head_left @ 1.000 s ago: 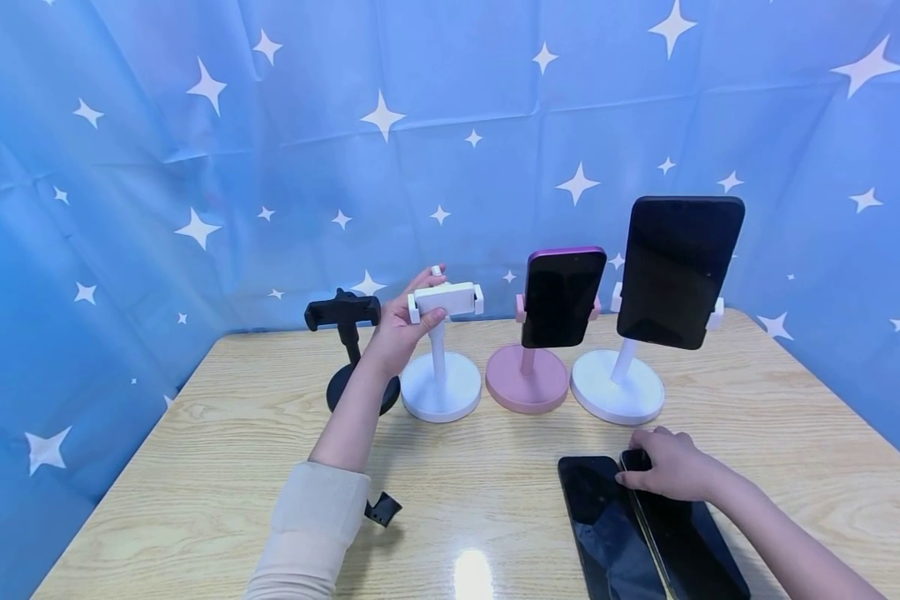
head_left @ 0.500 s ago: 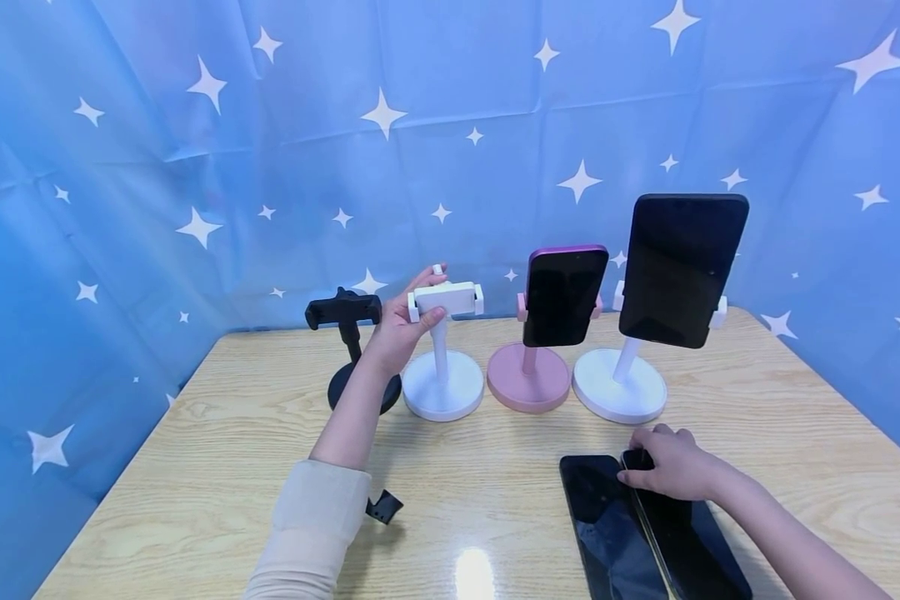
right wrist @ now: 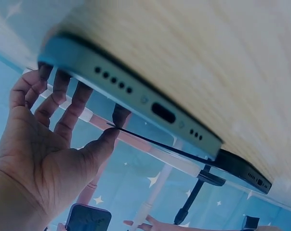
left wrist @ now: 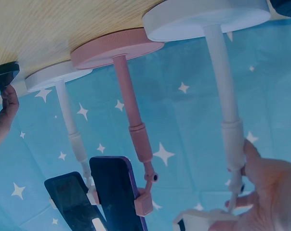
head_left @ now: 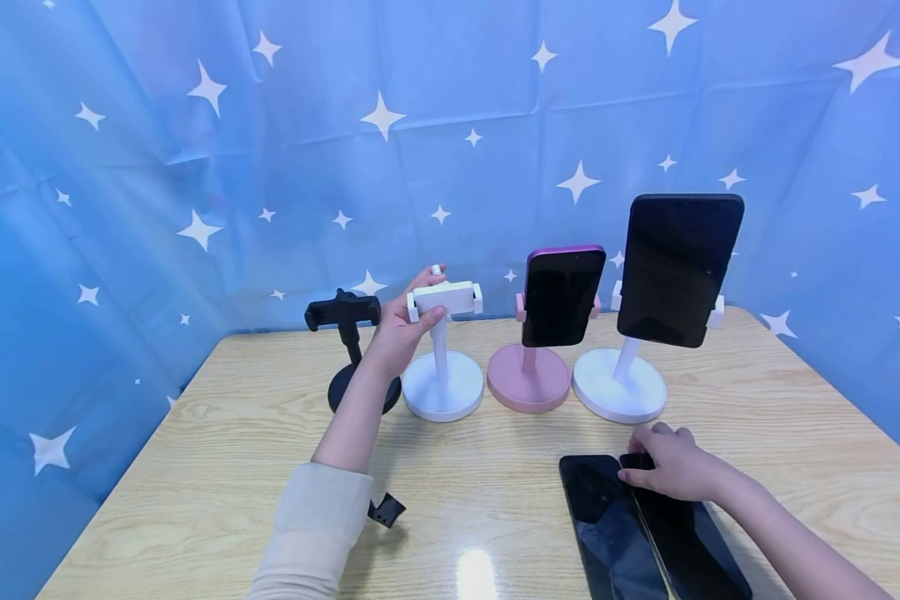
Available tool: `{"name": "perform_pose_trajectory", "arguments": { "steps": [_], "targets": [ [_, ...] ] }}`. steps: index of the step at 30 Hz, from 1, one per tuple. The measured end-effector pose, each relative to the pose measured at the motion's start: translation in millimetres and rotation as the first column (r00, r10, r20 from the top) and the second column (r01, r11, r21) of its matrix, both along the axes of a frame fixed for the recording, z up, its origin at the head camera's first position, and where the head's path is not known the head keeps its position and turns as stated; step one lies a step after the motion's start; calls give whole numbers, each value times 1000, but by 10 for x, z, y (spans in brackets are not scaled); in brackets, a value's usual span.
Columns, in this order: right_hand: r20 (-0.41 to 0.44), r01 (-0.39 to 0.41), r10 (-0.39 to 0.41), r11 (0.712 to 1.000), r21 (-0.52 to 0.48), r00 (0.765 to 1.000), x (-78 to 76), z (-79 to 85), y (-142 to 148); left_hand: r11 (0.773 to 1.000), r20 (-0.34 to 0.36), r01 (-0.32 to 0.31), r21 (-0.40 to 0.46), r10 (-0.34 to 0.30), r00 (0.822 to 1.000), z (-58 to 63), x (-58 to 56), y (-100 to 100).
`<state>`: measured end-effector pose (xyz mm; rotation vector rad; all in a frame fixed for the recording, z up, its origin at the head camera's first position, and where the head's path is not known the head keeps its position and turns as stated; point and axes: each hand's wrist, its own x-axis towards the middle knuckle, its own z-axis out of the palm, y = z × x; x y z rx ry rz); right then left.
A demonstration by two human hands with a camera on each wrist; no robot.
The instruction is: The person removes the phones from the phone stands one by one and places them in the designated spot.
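My left hand (head_left: pixel 405 329) grips the clamp head of a white phone stand (head_left: pixel 442 387), thumb in front and fingers behind. The clamp holds no phone. In the left wrist view the fingers (left wrist: pixel 250 159) curl at the stem's jointed neck. My right hand (head_left: pixel 671 467) lies over the upper end of a dark smartphone (head_left: pixel 678 537) flat on the table, pinching it between thumb and fingers. The right wrist view shows that phone's bottom edge (right wrist: pixel 136 99) with its port. A second dark smartphone (head_left: pixel 603 521) lies alongside on its left.
A black phone stand (head_left: pixel 343 312) stands left of the gripped one. To its right, a pink stand (head_left: pixel 528 387) carries a purple-edged phone (head_left: pixel 566 296), and another white stand (head_left: pixel 618 400) carries a large dark phone (head_left: pixel 678 271). A starred blue cloth (head_left: pixel 307 183) hangs behind the table (head_left: pixel 195 467).
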<state>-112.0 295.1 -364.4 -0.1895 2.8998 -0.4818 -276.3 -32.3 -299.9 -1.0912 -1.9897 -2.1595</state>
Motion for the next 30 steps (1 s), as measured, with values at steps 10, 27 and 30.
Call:
{"name": "perform_pose_trajectory", "arguments": {
  "steps": [10, 27, 30],
  "targets": [
    [-13, -40, 40, 999, -9, 999, -17, -18, 9, 996, 100, -47, 74, 39, 994, -18, 65, 21],
    [-39, -122, 124, 991, 47, 991, -38, 25, 14, 922, 165, -359, 146, 335, 928, -128, 245, 109],
    [-25, -110, 112, 991, 71, 993, -40, 52, -18, 914, 179, -377, 150, 350, 920, -177, 281, 125]
  ]
}}
